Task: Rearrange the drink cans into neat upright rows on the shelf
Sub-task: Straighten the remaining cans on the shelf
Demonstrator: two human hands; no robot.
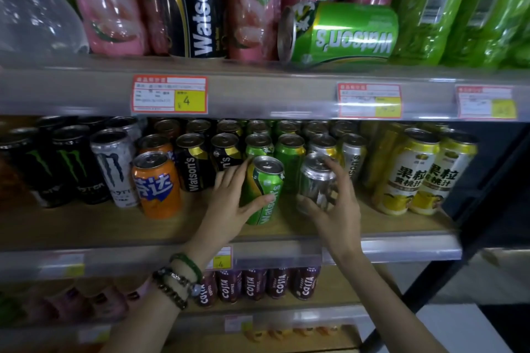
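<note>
A: What is hard to make out here?

B: The silver can (pixel 317 182) is blurred, so its label cannot be read. The right hand (pixel 334 203) wraps it, fingers over its top and right side, thumb low on the near side; whether its base rests on the middle shelf (pixel 86 226) I cannot tell. The far rows behind are dark and only their tops show.

A: And the other hand?

B: The left hand (pixel 229 200) grips the green can (pixel 263 189), thumb across its near face, fingers behind its left side. That can leans slightly and stands at the front of the middle shelf, nearer than the rows.

A: Any open room?

B: Bare wood runs along the near edge of the shelf, widest at the left in front of the black cans (pixel 66 166). An orange can (pixel 156 183) stands forward of its row, left of the left hand. At the right the yellow cans (pixel 407 175) stand close to the shelf's end and a dark upright post (pixel 487 195).

A: What else is around?

B: On the upper shelf (pixel 258 86) another green can, the fallen can (pixel 338 33), lies on its side among pink bottles (pixel 109 3), its top facing left. Price tags (pixel 169 94) hang on the shelf edge, and brown coffee cans (pixel 255 285) sit on the shelf below.
</note>
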